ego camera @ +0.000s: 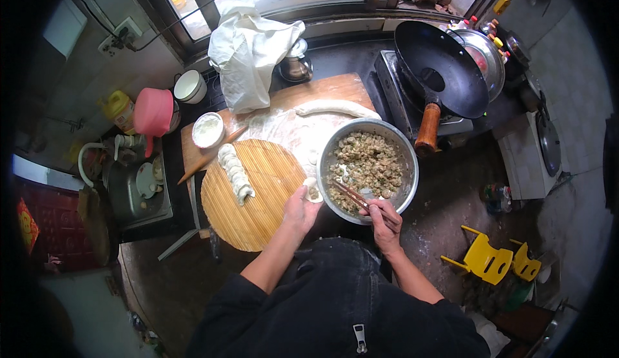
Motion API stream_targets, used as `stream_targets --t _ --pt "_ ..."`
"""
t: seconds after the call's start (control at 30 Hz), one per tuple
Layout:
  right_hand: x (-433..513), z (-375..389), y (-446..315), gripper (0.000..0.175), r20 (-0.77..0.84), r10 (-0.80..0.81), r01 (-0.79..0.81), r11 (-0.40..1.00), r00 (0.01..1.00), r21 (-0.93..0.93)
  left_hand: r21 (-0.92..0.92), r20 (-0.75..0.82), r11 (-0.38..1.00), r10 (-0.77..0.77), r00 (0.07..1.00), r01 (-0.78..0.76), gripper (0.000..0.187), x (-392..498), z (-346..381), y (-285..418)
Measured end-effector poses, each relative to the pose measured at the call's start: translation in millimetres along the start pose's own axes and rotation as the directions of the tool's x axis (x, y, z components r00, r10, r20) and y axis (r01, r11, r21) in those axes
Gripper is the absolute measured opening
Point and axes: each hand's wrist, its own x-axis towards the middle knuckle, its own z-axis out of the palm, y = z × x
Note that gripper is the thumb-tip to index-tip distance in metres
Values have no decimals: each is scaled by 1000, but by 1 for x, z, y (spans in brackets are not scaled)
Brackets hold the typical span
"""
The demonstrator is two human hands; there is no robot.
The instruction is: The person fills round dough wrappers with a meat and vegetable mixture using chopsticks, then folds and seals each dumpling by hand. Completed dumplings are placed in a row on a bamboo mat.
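My left hand (301, 209) holds a round dough wrapper (313, 190) with some filling on it, beside the metal bowl's left side. My right hand (384, 225) grips brown chopsticks (355, 195), whose tips reach into the chopped filling (370, 157) in the metal bowl (412, 164). Left of the bowl lies a round slatted board (271, 184) bearing a row of folded dumplings (234, 172). Behind, a floury wooden board (338, 86) carries a long dough roll (336, 108). A tapered rolling pin (213, 155) rests partly on it, near a small bowl of flour (208, 130).
A black wok (449, 68) with a wooden handle sits tilted over the stove at the right. White cloth (249, 53) lies behind the board. At the left are a pink pot (154, 111), a white enamel mug (190, 87) and a sink (162, 208). Yellow chairs (488, 259) stand at lower right.
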Motion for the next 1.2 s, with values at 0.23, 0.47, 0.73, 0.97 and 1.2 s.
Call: stream_targets --t 0.23,0.47,0.73,0.97,1.2 --pt "-25 -13 -13 17 70 -104 106 994 992 -24 21 -45 1000 -14 999 15 43 -4 5 -2" --pt "-20 0 -45 18 393 -516 627 739 761 -245 33 -15 999 -24 1000 24 43 -2 -5 -3" --pt "4 -13 -37 15 93 -292 306 907 952 -288 47 17 999 -10 1000 10 40 5 -9 -2" --pt "7 0 -24 20 -3 22 -22 1000 1000 7 281 -47 959 35 998 -21 36 16 -23 -8" --pt "-9 -10 -26 16 -35 57 -53 993 998 104 202 -91 979 33 995 -14 34 -4 0 -8"
